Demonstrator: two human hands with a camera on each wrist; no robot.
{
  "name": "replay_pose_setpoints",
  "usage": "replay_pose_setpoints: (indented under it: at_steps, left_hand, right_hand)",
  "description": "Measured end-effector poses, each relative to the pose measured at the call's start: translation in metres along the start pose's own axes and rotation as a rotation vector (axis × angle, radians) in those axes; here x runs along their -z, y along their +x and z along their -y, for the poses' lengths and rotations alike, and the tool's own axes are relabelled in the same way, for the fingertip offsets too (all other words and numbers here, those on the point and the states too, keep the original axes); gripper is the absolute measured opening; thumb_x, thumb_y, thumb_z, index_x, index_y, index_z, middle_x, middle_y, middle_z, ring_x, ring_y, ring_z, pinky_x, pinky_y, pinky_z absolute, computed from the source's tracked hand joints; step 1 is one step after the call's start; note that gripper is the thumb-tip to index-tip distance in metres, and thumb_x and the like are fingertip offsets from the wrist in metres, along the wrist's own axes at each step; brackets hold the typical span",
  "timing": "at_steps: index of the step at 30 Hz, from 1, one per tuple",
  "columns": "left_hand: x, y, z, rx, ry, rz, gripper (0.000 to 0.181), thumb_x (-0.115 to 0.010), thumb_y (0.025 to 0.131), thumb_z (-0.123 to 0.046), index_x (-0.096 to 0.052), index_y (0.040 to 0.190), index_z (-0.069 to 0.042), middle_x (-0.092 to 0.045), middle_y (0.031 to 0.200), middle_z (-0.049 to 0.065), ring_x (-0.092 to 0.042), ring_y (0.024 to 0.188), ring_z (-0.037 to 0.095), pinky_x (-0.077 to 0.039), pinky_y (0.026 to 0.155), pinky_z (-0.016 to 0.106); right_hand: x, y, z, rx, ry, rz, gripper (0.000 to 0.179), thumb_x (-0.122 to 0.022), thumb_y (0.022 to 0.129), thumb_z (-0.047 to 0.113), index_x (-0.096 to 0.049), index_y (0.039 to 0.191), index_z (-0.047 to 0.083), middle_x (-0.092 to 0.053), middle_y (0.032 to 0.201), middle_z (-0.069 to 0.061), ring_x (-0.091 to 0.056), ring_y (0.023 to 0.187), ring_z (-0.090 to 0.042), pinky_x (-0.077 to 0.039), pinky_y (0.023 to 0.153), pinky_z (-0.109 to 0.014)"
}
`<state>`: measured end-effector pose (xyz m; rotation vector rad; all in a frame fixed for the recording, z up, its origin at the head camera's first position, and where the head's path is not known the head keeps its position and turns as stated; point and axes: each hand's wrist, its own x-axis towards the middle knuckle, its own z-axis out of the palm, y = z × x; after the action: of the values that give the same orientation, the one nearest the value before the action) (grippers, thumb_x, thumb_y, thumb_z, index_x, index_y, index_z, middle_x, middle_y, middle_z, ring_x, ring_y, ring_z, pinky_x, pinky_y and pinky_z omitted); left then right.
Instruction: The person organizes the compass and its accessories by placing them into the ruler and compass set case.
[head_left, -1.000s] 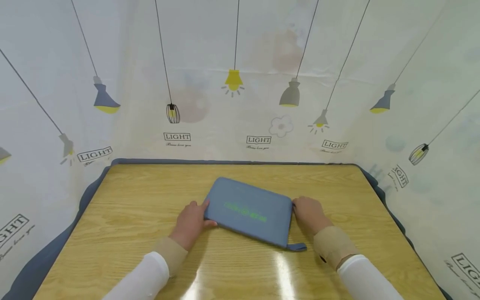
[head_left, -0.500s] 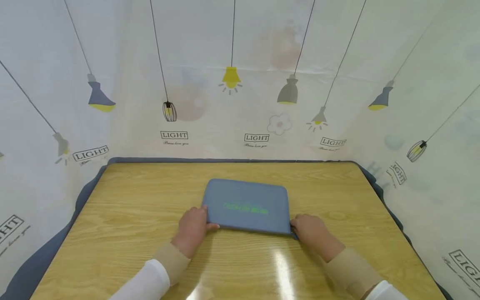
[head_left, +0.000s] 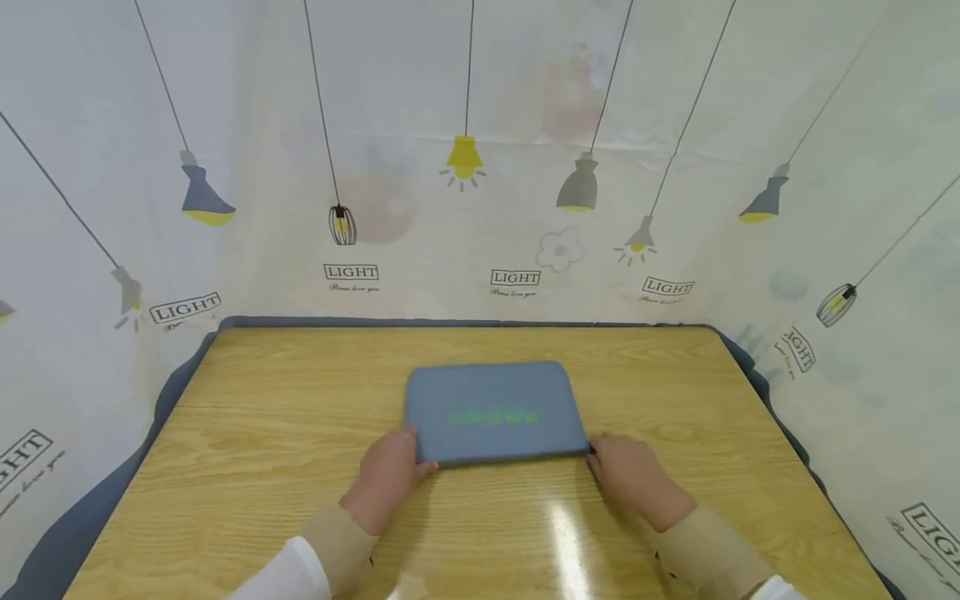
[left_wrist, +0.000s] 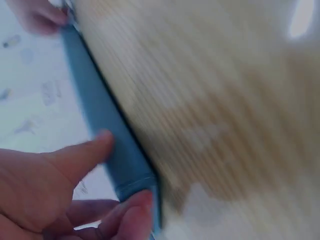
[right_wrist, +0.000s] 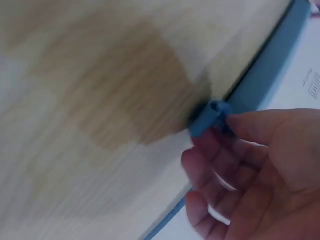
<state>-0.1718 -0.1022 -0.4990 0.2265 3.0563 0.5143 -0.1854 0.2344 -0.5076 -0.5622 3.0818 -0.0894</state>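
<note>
A flat blue-grey zip pouch [head_left: 487, 400] with green lettering lies on the wooden table, long side toward me. My left hand [head_left: 387, 477] grips its near left corner. In the left wrist view the thumb presses the pouch's edge [left_wrist: 95, 95] and the fingers curl round the end. At the near right corner my right hand [head_left: 633, 475] pinches the pouch. A blue strap loop [right_wrist: 209, 117] shows by the right thumb and forefinger in the right wrist view, while the other fingers hang loosely curled. The pouch's underside is hidden.
The wooden table [head_left: 262, 400] has a dark blue-grey border [head_left: 480, 322] along its back and sides. A pale curtain [head_left: 420, 100] printed with lamps stands round three sides. Light glares off the table's front part.
The pouch has turned anticlockwise, from slanting down on the right to nearly square with the table. My right hand moved nearer to me, then slightly away, along its right side; the left hand moved slightly nearer.
</note>
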Motion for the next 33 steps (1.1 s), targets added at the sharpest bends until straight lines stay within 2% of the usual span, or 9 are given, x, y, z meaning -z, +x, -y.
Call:
replay_pose_setpoints:
  at_steps: [6, 10, 13, 17, 19, 24, 26, 30, 33]
  left_hand:
    - [0.002, -0.036, -0.023, -0.054, -0.232, 0.143, 0.069, -0.072, 0.083, -0.030, -0.047, 0.121, 0.021, -0.058, 0.113, 0.036, -0.060, 0.104, 0.042, -0.052, 0.083, 0.047]
    - [0.009, -0.049, -0.031, -0.101, -0.239, 0.256, 0.073, -0.071, 0.082, -0.037, -0.046, 0.129, 0.014, -0.054, 0.126, 0.030, -0.055, 0.115, 0.040, -0.048, 0.091, 0.049]
    - [0.015, -0.041, -0.024, -0.126, -0.185, 0.209, 0.066, -0.069, 0.084, -0.038, -0.050, 0.129, 0.006, -0.056, 0.123, 0.024, -0.055, 0.113, 0.038, -0.048, 0.091, 0.048]
    - [0.017, -0.015, -0.001, -0.111, -0.188, 0.035, 0.063, -0.068, 0.087, -0.030, -0.044, 0.135, 0.003, -0.048, 0.125, 0.023, -0.049, 0.116, 0.036, -0.045, 0.093, 0.048]
    - [0.016, -0.001, 0.011, -0.090, -0.216, -0.011, 0.066, -0.065, 0.089, -0.026, -0.037, 0.140, 0.005, -0.043, 0.133, 0.025, -0.043, 0.123, 0.039, -0.041, 0.099, 0.049]
    - [0.010, 0.021, 0.028, -0.075, -0.256, 0.014, 0.063, -0.056, 0.095, -0.021, -0.029, 0.141, 0.013, -0.033, 0.144, 0.031, -0.033, 0.134, 0.042, -0.031, 0.109, 0.050]
    - [0.009, 0.023, 0.029, -0.075, -0.249, 0.007, 0.059, -0.057, 0.094, -0.018, -0.034, 0.138, 0.015, -0.037, 0.141, 0.031, -0.038, 0.131, 0.042, -0.033, 0.108, 0.050]
    - [0.010, 0.021, 0.026, -0.060, -0.235, -0.034, 0.055, -0.062, 0.090, -0.015, -0.042, 0.131, 0.017, -0.047, 0.126, 0.032, -0.049, 0.118, 0.042, -0.042, 0.099, 0.049]
    - [0.010, 0.019, 0.023, -0.038, -0.214, -0.018, 0.053, -0.064, 0.089, -0.017, -0.048, 0.126, 0.017, -0.052, 0.116, 0.030, -0.054, 0.109, 0.039, -0.045, 0.094, 0.048]
  right_hand:
    - [0.001, 0.028, -0.006, -0.129, 0.150, 0.005, 0.026, -0.055, 0.095, 0.020, -0.062, 0.103, -0.004, -0.064, 0.093, -0.017, -0.063, 0.086, -0.031, -0.052, 0.069, -0.043]
    - [0.001, 0.047, -0.003, -0.185, 0.260, 0.022, 0.040, -0.053, 0.095, 0.016, -0.049, 0.127, -0.008, -0.059, 0.117, -0.025, -0.057, 0.109, -0.038, -0.048, 0.089, -0.049]
    - [0.003, 0.050, 0.007, -0.224, 0.261, 0.036, 0.054, -0.054, 0.093, 0.014, -0.036, 0.139, -0.008, -0.052, 0.127, -0.029, -0.053, 0.113, -0.043, -0.046, 0.090, -0.054]
    - [0.011, 0.041, 0.026, -0.240, 0.259, 0.051, 0.062, -0.059, 0.089, 0.017, -0.033, 0.140, -0.008, -0.048, 0.127, -0.030, -0.055, 0.109, -0.043, -0.049, 0.084, -0.053]
    - [0.016, 0.035, 0.037, -0.229, 0.355, 0.103, 0.063, -0.061, 0.089, 0.018, -0.034, 0.139, -0.009, -0.052, 0.118, -0.029, -0.059, 0.097, -0.038, -0.051, 0.077, -0.048]
    - [0.022, 0.017, 0.058, -0.211, 0.713, 0.336, 0.064, -0.063, 0.090, 0.018, -0.034, 0.139, -0.009, -0.058, 0.085, -0.010, -0.052, 0.062, -0.019, -0.043, 0.055, -0.031]
    - [0.021, 0.012, 0.062, -0.206, 0.810, 0.397, 0.064, -0.063, 0.090, 0.017, -0.033, 0.139, -0.010, -0.056, 0.086, -0.006, -0.052, 0.063, -0.017, -0.042, 0.053, -0.029]
    - [0.019, 0.009, 0.065, -0.202, 0.926, 0.425, 0.068, -0.061, 0.091, 0.017, -0.027, 0.142, -0.012, -0.057, 0.094, -0.008, -0.055, 0.068, -0.020, -0.043, 0.052, -0.031]
    - [0.018, 0.010, 0.066, -0.221, 0.962, 0.405, 0.070, -0.060, 0.092, 0.018, -0.023, 0.143, -0.013, -0.058, 0.099, -0.010, -0.057, 0.072, -0.020, -0.047, 0.056, -0.034]
